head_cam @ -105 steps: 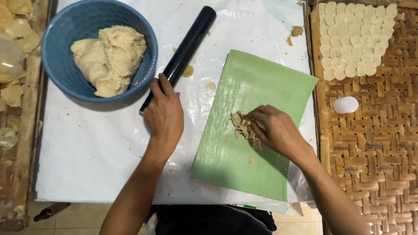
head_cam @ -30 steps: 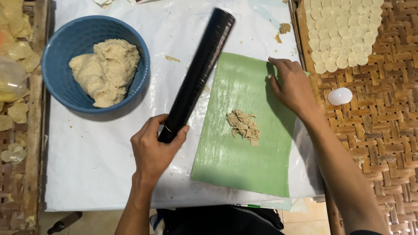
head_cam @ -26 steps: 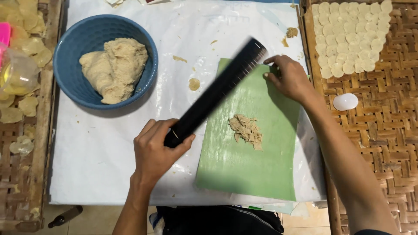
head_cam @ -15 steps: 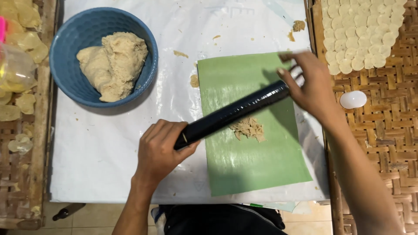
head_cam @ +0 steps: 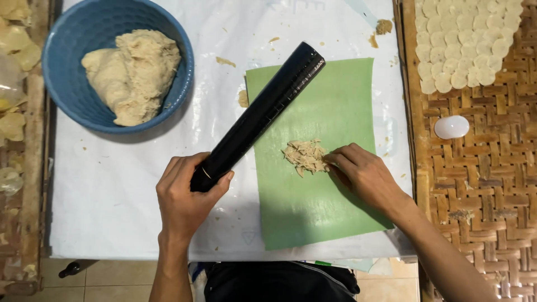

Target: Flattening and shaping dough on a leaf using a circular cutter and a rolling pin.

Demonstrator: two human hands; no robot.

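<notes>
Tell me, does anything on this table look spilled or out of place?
Only small things. Dough crumbs lie scattered on the white sheet beyond the green mat, which sits slightly askew. The black roller, held by the left hand, lies slanted across the mat's corner. Nothing looks damaged.
</notes>
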